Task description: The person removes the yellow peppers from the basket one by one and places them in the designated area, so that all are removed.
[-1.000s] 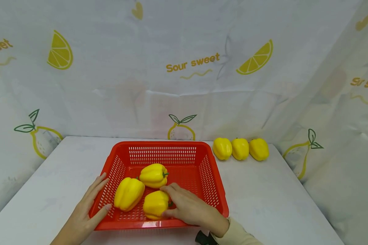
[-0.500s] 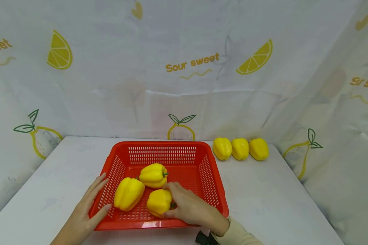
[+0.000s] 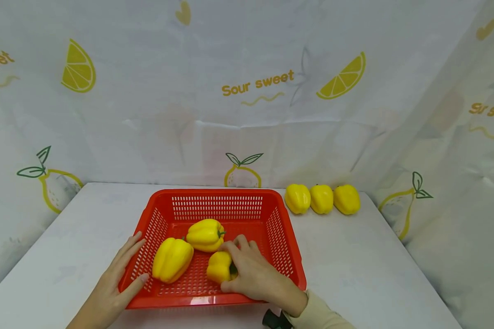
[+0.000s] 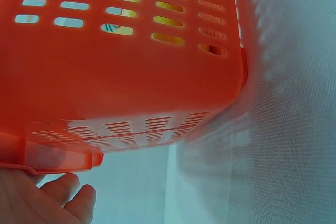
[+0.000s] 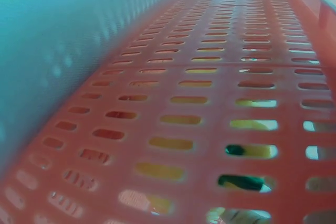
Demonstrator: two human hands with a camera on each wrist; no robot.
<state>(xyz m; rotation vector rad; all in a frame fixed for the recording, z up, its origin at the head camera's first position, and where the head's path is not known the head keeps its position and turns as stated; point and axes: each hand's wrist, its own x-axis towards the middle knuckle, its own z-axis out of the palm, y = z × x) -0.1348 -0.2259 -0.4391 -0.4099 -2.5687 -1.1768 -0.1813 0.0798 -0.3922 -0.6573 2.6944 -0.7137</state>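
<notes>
A red slotted plastic basket (image 3: 214, 299) stands on the table with several yellow bell peppers in and around it. My right hand (image 3: 255, 269) reaches over the front rim and pinches the nearest yellow bell pepper (image 3: 219, 267) between thumb and fingers; its green stem points towards the palm. Two others lie inside, the left yellow bell pepper (image 3: 173, 260) and the back yellow bell pepper (image 3: 206, 235). On the left rim rests my left hand (image 3: 113, 288), its fingers fairly straight and spread. In the right wrist view, yellow and green show through the basket wall (image 5: 205, 114), the hand hidden.
Behind the basket's right back corner sit a row of yellow bell peppers (image 3: 298, 199) on the white table (image 3: 354, 269). A printed lemon curtain (image 3: 247, 109) hangs along the back and sides. A black piece (image 3: 276, 319) shows below the right wrist.
My right hand has shifted the nearest bell pepper to the right and slightly back, turning it; the fingers have closed further over it. The left hand and basket keep their place.
</notes>
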